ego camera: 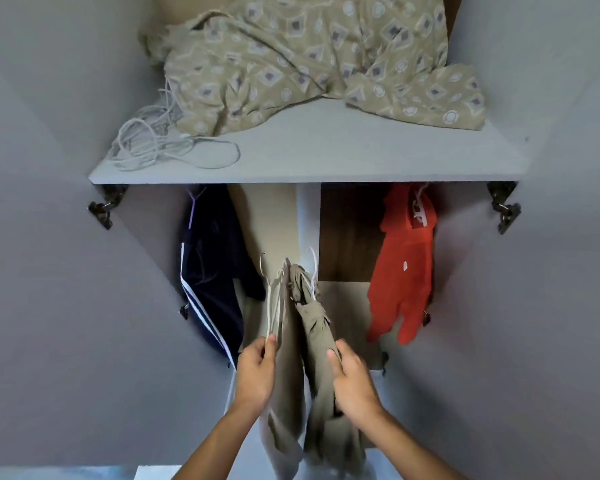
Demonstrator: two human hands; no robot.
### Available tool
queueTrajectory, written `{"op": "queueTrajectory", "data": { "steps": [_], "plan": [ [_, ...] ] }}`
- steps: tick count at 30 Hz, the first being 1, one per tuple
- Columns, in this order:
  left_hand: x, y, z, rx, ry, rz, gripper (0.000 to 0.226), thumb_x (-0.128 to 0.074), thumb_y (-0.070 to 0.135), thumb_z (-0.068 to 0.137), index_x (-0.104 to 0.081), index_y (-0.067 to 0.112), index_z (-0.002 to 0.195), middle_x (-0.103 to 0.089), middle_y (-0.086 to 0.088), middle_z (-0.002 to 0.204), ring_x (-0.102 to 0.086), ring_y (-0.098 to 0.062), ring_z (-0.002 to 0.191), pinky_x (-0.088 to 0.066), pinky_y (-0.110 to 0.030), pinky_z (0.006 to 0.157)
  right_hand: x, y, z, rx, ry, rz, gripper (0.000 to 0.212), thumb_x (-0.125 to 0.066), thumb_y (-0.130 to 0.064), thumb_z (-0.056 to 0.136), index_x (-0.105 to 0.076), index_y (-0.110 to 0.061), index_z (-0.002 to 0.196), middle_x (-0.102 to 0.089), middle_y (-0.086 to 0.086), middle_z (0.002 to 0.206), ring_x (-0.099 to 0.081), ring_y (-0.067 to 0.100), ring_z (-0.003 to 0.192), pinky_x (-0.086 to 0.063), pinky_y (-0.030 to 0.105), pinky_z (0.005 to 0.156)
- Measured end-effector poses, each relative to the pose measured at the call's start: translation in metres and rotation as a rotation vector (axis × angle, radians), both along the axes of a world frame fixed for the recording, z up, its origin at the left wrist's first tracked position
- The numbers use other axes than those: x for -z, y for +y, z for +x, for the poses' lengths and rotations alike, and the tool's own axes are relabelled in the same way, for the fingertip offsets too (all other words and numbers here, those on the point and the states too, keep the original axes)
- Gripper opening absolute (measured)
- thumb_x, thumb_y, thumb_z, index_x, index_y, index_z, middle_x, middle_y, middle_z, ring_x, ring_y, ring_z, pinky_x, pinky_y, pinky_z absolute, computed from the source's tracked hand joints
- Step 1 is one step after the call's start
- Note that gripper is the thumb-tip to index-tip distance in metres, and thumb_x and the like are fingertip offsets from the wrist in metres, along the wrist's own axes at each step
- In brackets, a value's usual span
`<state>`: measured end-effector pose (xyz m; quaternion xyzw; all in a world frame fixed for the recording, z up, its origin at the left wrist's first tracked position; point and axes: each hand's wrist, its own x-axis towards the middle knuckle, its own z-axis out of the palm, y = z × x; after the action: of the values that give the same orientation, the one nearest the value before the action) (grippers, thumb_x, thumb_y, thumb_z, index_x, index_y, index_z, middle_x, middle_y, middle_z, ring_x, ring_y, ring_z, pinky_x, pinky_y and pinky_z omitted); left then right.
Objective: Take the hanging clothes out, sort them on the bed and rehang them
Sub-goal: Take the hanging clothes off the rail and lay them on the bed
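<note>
Both hands are held out at the wardrobe: left hand (257,367) pinches a hanger (272,306), right hand (352,379) grips khaki trousers (314,327), likely kept apart for lifting out. Navy jacket (210,271) hangs beyond the left hand, orange top (400,268) beyond the right.

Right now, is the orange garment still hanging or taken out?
Hanging: the orange garment hangs under the shelf, touched by neither hand.
</note>
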<state>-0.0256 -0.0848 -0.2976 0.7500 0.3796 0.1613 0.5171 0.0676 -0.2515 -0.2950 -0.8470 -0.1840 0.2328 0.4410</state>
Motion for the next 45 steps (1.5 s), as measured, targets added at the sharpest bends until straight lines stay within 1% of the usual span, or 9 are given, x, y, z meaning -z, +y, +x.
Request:
{"op": "queueTrajectory", "data": {
  "steps": [5,14,17,20,23,29,32,37,45],
  "plan": [
    [0.006,0.011,-0.084,-0.092,-0.019,-0.053,0.049,-0.05,0.028,0.111,-0.035,0.021,0.065,-0.029,0.01,0.056,-0.029,-0.006,0.055,-0.027,-0.024,0.053,0.002,0.023,-0.07,-0.09,0.024,-0.02,0.012,-0.045,-0.031,0.111,-0.051,-0.025,0.102,-0.046,-0.014,0.077,-0.047,0.004,0.073,-0.041,0.03,0.077],
    [0.021,0.014,-0.232,-0.313,0.1,-0.104,0.052,-0.051,0.035,0.109,-0.044,0.008,0.065,-0.033,0.004,0.056,-0.033,-0.011,0.055,-0.032,-0.034,0.059,0.009,0.054,-0.182,-0.303,0.093,-0.105,0.027,-0.044,-0.039,0.109,-0.06,-0.019,0.118,-0.066,-0.002,0.108,-0.064,0.014,0.099,-0.049,0.017,0.078],
    [0.013,0.011,-0.272,-0.36,0.119,-0.076,0.05,-0.052,0.034,0.109,-0.038,0.02,0.063,-0.032,0.01,0.052,-0.031,-0.008,0.053,-0.03,-0.031,0.057,-0.007,0.052,-0.211,-0.371,0.084,-0.066,0.024,-0.046,-0.04,0.108,-0.061,-0.022,0.104,-0.067,0.004,0.092,-0.065,0.019,0.085,-0.05,0.03,0.072],
    [0.008,0.001,-0.308,-0.392,0.129,-0.046,0.05,-0.052,0.036,0.109,-0.032,0.022,0.065,-0.028,0.011,0.056,-0.028,-0.008,0.057,-0.029,-0.032,0.057,-0.021,0.035,-0.228,-0.444,0.113,-0.044,0.05,-0.049,-0.047,0.106,-0.062,-0.002,0.12,-0.066,0.024,0.11,-0.062,0.035,0.103,-0.047,0.045,0.089],
    [0.004,-0.019,-0.334,-0.469,0.131,-0.057,0.05,-0.05,0.046,0.106,-0.041,0.022,0.064,-0.036,0.011,0.056,-0.034,-0.007,0.057,-0.035,-0.036,0.059,-0.021,0.016,-0.231,-0.52,0.173,-0.038,0.041,-0.052,-0.028,0.108,-0.057,0.01,0.124,-0.063,0.031,0.119,-0.057,0.042,0.112,-0.043,0.049,0.098],
    [-0.013,-0.072,-0.363,-0.595,0.137,-0.144,0.064,-0.045,0.066,0.101,-0.066,0.008,0.084,-0.058,-0.016,0.071,-0.051,-0.02,0.062,-0.046,-0.046,0.061,-0.019,-0.01,-0.228,-0.776,0.145,-0.07,0.015,-0.05,-0.032,0.107,-0.056,-0.034,0.093,-0.069,0.007,0.09,-0.067,0.026,0.091,-0.053,0.045,0.081],
    [-0.019,-0.098,-0.375,-0.653,0.137,-0.174,0.052,-0.049,0.049,0.108,-0.066,0.005,0.086,-0.052,-0.007,0.066,-0.048,-0.021,0.058,-0.044,-0.037,0.056,-0.017,-0.023,-0.222,-0.876,0.134,-0.051,0.019,-0.05,-0.028,0.108,-0.051,-0.03,0.09,-0.061,0.008,0.079,-0.059,0.02,0.068,-0.049,0.043,0.069],
    [-0.029,-0.14,-0.396,-0.774,0.182,-0.049,0.05,-0.051,0.039,0.11,-0.05,0.017,0.065,-0.038,0.01,0.056,-0.036,-0.007,0.054,-0.032,-0.028,0.055,-0.019,-0.033,-0.22,-1.046,0.119,-0.031,0.033,-0.042,-0.052,0.103,-0.047,-0.022,0.091,-0.052,0.014,0.073,-0.052,0.032,0.065,-0.048,0.053,0.064],
    [-0.053,-0.178,-0.447,-1.05,0.108,-0.02,0.05,-0.052,0.03,0.11,-0.04,0.016,0.063,-0.03,0.007,0.06,-0.031,-0.008,0.056,-0.025,-0.027,0.054,-0.054,0.004,-0.27,-1.328,0.169,-0.015,0.024,-0.048,-0.031,0.11,-0.049,-0.026,0.086,-0.047,-0.007,0.067,-0.045,0.008,0.06,-0.04,0.04,0.059]
  ]
}}
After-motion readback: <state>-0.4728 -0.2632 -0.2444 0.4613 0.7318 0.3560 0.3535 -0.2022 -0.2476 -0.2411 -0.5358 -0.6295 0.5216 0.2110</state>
